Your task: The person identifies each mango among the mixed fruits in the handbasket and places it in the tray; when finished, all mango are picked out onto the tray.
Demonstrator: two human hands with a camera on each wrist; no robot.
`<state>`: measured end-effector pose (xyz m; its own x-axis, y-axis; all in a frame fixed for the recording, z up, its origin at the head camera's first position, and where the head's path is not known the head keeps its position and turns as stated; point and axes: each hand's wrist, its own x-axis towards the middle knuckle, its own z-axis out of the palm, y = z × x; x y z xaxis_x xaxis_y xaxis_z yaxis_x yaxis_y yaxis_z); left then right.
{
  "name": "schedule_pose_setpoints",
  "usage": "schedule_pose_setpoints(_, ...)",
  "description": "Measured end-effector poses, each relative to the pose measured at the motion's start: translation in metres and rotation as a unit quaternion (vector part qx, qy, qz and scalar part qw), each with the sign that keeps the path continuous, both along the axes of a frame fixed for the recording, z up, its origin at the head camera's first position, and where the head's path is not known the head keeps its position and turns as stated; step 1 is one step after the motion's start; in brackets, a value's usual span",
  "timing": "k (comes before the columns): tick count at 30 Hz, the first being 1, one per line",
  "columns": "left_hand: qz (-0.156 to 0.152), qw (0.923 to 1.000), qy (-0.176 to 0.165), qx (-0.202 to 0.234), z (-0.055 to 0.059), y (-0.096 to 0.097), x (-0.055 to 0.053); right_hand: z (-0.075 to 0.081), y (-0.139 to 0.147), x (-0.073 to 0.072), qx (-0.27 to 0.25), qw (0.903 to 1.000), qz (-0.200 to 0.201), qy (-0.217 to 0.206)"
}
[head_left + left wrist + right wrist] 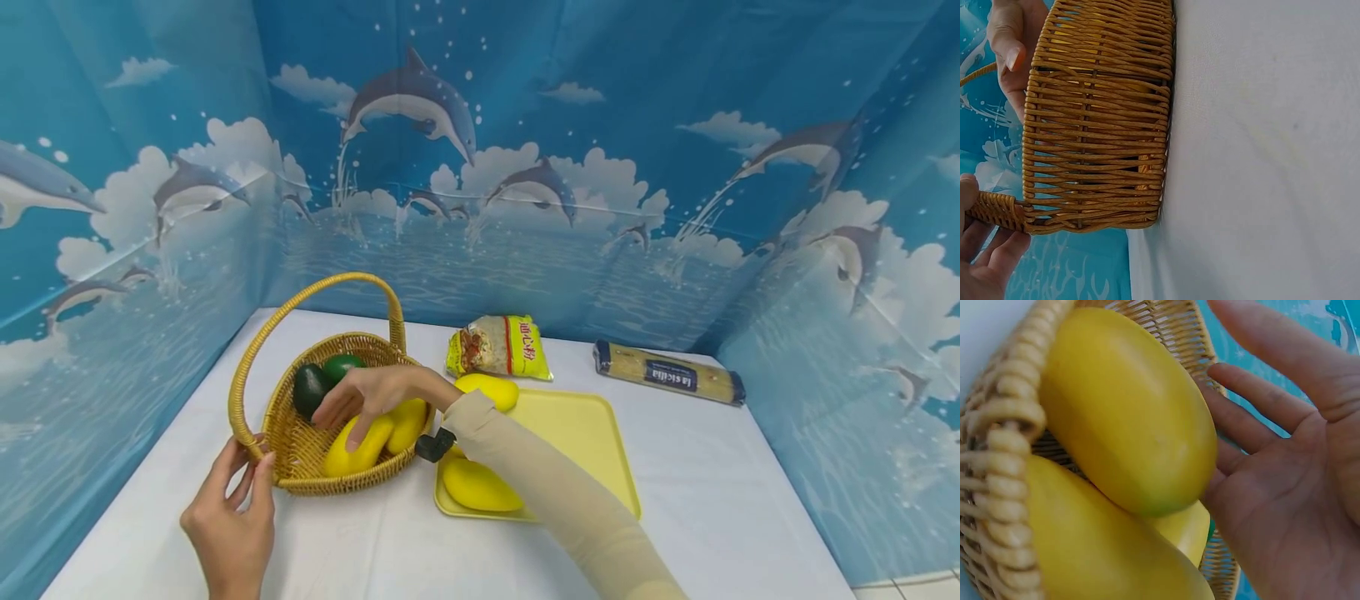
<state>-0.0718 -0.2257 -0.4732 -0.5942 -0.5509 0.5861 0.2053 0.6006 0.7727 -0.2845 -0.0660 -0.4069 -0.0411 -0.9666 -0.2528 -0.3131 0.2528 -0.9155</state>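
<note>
A woven basket (300, 483) with a tall arched handle (238, 392) stands on the left of the table. My left hand (234, 517) pinches the foot of that handle, also seen in the left wrist view. Over the basket reaches my right hand (375, 396), fingers loosely spread and palm down. In the right wrist view it lies beside a yellow mango (1129, 412), fingers extended and not wrapped round it. More mangoes (1097, 544) sit under and beside that one. Two dark green avocados (310, 390) lie at the basket's back left.
Right of the basket, a yellow tray (592, 450) carries mangoes (480, 486), partly hidden by my right sleeve (555, 492). Behind it lies a bag of pasta (498, 347); a long spaghetti pack (667, 373) is at the back right. Dolphin-print curtains (465, 242) enclose the table.
</note>
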Motion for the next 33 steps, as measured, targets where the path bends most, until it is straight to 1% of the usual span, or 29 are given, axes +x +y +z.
schedule_pose_setpoints(2,0.002,1.0,-0.001,0.0,0.0,0.0,0.0,-0.001,-0.002,0.001,0.011,0.9998,0.011,0.013)
schedule_pose_setpoints(7,0.003,1.0,-0.003,0.0,0.0,0.001,-0.001,-0.002,-0.004,0.002,0.035,0.9977,0.019,0.054)
schedule_pose_setpoints(12,0.001,1.0,-0.002,0.001,-0.001,0.001,0.0,-0.005,-0.006,0.002,0.053,0.9926,0.048,0.098)
schedule_pose_setpoints(15,0.001,1.0,-0.002,-0.001,-0.001,0.001,0.0,-0.005,-0.006,0.003,0.059,0.9897,0.056,0.118)
schedule_pose_setpoints(19,0.0,1.0,0.0,-0.003,-0.001,0.0,0.0,-0.005,-0.006,0.003,0.064,0.9882,0.052,0.13)
schedule_pose_setpoints(24,0.0,1.0,0.001,-0.004,-0.002,0.0,0.0,-0.005,-0.006,0.003,0.062,0.9882,0.049,0.132)
schedule_pose_setpoints(29,0.002,1.0,-0.001,-0.006,0.0,0.001,-0.001,0.0,-0.002,0.003,0.055,0.9881,0.033,0.14)
schedule_pose_setpoints(33,0.006,0.9999,-0.003,-0.007,0.0,0.002,0.0,0.006,0.002,0.003,0.037,0.9876,0.03,0.15)
